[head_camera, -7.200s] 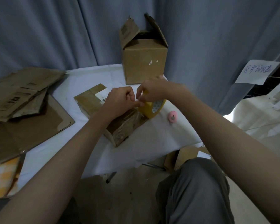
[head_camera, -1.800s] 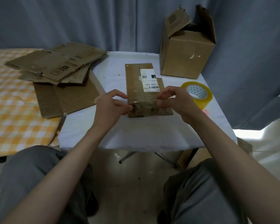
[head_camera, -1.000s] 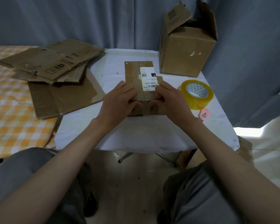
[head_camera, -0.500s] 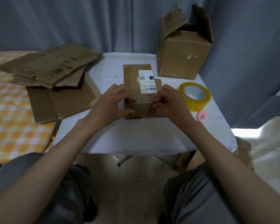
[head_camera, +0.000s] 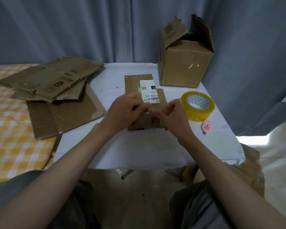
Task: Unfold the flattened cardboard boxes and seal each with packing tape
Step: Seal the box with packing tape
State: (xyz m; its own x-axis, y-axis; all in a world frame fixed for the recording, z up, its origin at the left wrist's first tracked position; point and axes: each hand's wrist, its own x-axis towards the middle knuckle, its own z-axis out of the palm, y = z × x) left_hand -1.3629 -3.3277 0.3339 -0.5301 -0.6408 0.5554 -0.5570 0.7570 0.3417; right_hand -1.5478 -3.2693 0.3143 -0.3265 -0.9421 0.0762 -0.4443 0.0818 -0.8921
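Both grips on small brown taped cardboard box (head_camera: pixel 145 103) mid-table (head_camera: pixel 155 151): left hand (head_camera: pixel 124 111) pressing its top, right hand (head_camera: pixel 173 116) curled, hold unclear. Yellow tape roll (head_camera: pixel 197 105) near right edge. Open-flapped brown carton (head_camera: pixel 183 63) at far right corner.

"2-038-E01" on box label (head_camera: pixel 149 94)

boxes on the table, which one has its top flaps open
The tall box at the table's far right corner; its torn flaps stand up. The labelled box under the hands is closed.
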